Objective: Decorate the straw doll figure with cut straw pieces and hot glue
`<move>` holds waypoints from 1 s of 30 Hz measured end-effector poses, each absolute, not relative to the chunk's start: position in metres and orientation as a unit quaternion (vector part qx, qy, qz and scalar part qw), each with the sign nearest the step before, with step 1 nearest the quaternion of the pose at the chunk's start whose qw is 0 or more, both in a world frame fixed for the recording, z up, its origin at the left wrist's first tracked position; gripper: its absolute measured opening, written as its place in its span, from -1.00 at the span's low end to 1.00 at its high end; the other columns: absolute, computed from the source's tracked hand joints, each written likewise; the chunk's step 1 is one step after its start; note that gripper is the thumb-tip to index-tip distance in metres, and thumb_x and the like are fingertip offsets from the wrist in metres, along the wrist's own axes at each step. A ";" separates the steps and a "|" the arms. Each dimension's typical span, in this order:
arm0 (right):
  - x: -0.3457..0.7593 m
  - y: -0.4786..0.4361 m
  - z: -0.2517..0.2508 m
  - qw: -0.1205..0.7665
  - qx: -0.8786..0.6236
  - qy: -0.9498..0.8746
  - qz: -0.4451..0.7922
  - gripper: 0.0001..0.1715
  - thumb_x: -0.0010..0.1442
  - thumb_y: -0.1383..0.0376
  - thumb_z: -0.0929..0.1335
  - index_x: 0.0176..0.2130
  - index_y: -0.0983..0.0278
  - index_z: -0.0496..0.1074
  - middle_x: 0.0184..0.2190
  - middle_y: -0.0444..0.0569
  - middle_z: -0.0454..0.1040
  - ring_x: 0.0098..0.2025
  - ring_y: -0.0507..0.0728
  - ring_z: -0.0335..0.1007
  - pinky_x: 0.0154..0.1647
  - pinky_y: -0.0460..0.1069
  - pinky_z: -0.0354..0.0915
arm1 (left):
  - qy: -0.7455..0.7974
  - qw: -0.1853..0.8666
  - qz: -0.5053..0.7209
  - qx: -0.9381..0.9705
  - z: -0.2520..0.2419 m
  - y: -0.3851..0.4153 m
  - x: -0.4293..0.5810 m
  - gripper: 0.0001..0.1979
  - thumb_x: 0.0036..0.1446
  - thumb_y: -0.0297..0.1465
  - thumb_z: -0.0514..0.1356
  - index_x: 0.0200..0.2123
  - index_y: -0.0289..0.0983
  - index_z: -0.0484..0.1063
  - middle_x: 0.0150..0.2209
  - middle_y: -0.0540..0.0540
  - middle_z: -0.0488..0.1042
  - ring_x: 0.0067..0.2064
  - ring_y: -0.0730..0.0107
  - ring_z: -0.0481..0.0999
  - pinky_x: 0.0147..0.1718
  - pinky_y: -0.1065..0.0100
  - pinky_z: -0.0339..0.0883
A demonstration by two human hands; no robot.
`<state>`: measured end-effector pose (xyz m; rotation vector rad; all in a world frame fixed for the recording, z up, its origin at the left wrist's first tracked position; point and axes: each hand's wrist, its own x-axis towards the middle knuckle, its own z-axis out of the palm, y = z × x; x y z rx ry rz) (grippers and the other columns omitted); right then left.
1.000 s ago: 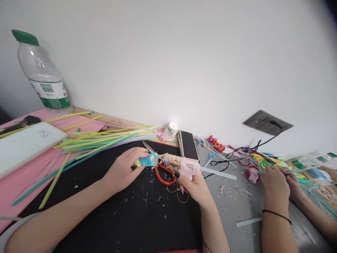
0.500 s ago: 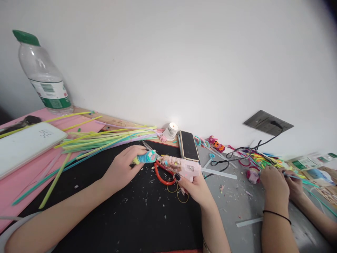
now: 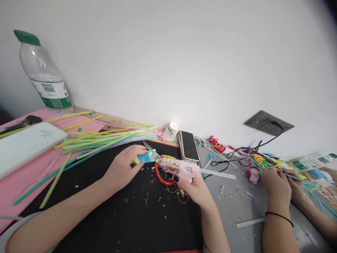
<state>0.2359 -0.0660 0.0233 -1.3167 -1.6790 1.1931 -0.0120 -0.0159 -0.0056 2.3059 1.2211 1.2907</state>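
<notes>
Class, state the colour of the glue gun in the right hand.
The glue gun is pale pink; head view.

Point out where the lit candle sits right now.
In the head view, the candle stands near the middle, at the table's far edge against the wall, just left of the phone and right of the straws.

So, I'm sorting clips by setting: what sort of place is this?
Likely a craft desk: the right hand grips a pink glue gun, the left hand a teal craft piece, with loose coloured straws beside.
</notes>
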 end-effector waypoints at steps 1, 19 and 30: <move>0.236 -0.066 0.023 0.346 -0.506 -0.645 0.456 -0.53 0.14 0.08 0.32 -0.02 0.28 0.38 -0.60 -0.12 0.33 -0.56 0.04 0.23 -0.59 -0.09 0.21 | 0.417 0.116 0.440 0.787 -0.006 -0.016 -0.012 -0.85 0.13 -0.37 0.06 -0.23 -0.22 0.35 -0.14 -0.13 0.50 -0.09 0.18 0.48 -0.09 0.21 0.37; 0.233 -0.066 0.026 0.353 -0.515 -0.644 0.442 -0.54 0.12 0.06 0.33 -0.08 0.30 0.41 -0.58 -0.08 0.36 -0.51 0.07 0.28 -0.55 -0.07 0.24 | 0.399 0.099 0.425 0.807 -0.008 -0.017 -0.012 -0.82 0.10 -0.44 0.06 -0.22 -0.22 0.40 -0.14 -0.13 0.50 -0.07 0.25 0.47 -0.04 0.24 0.34; 0.234 -0.066 0.023 0.343 -0.519 -0.625 0.472 -0.62 0.15 0.12 0.32 -0.11 0.31 0.36 -0.66 -0.20 0.20 -0.64 -0.03 0.07 -0.66 -0.12 0.05 | 0.380 0.088 0.422 0.819 -0.007 -0.017 -0.011 -0.81 0.11 -0.49 0.06 -0.21 -0.24 0.38 -0.15 -0.13 0.48 -0.08 0.29 0.45 -0.06 0.26 0.34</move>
